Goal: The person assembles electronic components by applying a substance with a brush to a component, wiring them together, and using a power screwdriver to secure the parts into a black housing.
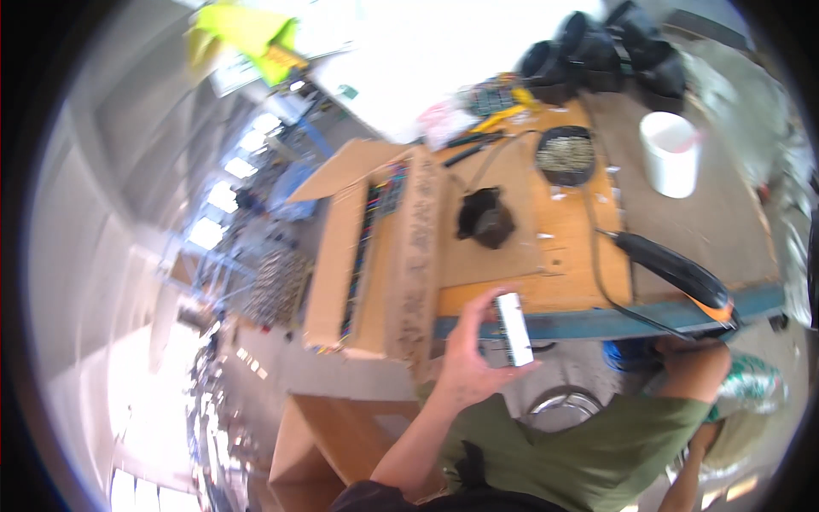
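Note:
My left hand [472, 354] is closed on a white rectangular block [514, 329] with a dark, toothed-looking edge, its kind unclear. The thumb is below the block and the fingers are above it, just off the table's front edge. Down by my right knee, at the lower right, is my right hand [705, 437]. Its fingers are too small and hidden to make out. A small black hollow part [486, 218] sits on a cardboard sheet beyond my left hand. An opened cardboard box [414, 264] with rows of colourful wired pieces stands to the left.
A black and orange power screwdriver [678, 269] lies at the table's blue front edge [580, 326], its cable trailing. Behind are a black dish of small screws [565, 156], a white cup [671, 155] and several black round housings [589, 53]. Another cardboard box [341, 439] stands below.

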### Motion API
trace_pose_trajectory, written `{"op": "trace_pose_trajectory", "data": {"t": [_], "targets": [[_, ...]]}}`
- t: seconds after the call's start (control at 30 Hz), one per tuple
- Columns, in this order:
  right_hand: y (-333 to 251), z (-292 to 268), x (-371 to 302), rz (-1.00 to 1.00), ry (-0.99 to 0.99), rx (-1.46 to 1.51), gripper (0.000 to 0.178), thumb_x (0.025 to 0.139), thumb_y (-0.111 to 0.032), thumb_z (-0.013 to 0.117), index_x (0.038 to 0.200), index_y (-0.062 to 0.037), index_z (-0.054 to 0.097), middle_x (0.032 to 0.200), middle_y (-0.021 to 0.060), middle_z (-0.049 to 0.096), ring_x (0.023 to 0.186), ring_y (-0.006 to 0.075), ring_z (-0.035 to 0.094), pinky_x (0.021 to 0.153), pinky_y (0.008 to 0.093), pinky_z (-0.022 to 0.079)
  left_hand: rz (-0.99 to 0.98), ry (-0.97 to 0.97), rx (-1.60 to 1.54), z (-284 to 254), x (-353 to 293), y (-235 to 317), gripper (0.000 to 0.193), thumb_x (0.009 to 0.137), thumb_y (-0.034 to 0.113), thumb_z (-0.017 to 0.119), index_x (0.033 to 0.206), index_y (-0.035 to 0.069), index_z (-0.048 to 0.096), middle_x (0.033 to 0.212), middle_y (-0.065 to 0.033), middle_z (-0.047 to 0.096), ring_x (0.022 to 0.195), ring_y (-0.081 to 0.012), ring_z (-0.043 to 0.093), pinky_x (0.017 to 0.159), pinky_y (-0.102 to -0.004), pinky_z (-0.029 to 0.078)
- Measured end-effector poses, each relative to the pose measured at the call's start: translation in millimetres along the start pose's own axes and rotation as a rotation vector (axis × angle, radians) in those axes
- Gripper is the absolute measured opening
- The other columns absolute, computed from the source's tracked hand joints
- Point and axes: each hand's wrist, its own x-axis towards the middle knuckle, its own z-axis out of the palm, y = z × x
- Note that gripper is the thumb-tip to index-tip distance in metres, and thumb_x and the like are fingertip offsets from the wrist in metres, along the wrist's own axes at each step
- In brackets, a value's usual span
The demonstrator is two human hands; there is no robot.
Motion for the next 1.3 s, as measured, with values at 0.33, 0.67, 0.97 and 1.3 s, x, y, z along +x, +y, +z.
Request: {"op": "trace_pose_trajectory", "data": {"t": [0.33, 0.67, 0.97, 1.3], "targets": [[-144, -78, 110, -0.160, 0.018, 0.023, 0.036, 0.088, -0.024, 0.055, 0.108, 0.0018, 0.068, 0.108, 0.0286, 0.068, 0.102, 0.0469, 0.065, 0.094, 0.0525, 0.049, -0.092, -0.062, -0.038, 15, 6, 27, 0.096, 0.063, 0.022, 0.092, 0.144, 0.009, 0.043, 0.132, -0.0110, 0.056, 0.112, -0.0236, 0.056, 0.099, -0.0357, 0.045], [-225, -184, 145, -0.279, 0.111, 0.132, 0.036, 0.085, -0.022, 0.056, 0.109, 0.0021, 0.069, 0.108, 0.0286, 0.068, 0.103, 0.0466, 0.065, 0.095, 0.0520, 0.049, -0.103, -0.084, -0.254, 23, -6, -1, 0.096, 0.065, 0.023, 0.092, 0.146, 0.009, 0.040, 0.130, -0.0125, 0.054, 0.115, -0.0262, 0.055, 0.099, -0.0375, 0.045], [23, -212, 21, 0.037, 0.077, 0.032, 0.037, 0.083, -0.020, 0.056, 0.109, 0.0023, 0.069, 0.108, 0.0285, 0.068, 0.103, 0.0462, 0.065, 0.095, 0.0515, 0.050, -0.129, -0.054, -0.270, -18, -18, -14, 0.099, 0.063, 0.026, 0.094, 0.145, 0.009, 0.041, 0.135, -0.0110, 0.054, 0.111, -0.0240, 0.057, 0.097, -0.0381, 0.048], [252, -340, -237, 0.692, 0.696, 0.025, 0.040, 0.079, -0.016, 0.056, 0.110, 0.0036, 0.069, 0.105, 0.0292, 0.069, 0.104, 0.0453, 0.065, 0.092, 0.0495, 0.051, -0.053, 0.100, -0.662, 3, -39, -57, 0.092, 0.058, 0.012, 0.095, 0.134, 0.001, 0.045, 0.129, -0.0172, 0.062, 0.115, -0.0264, 0.064, 0.097, -0.0378, 0.050]]}}
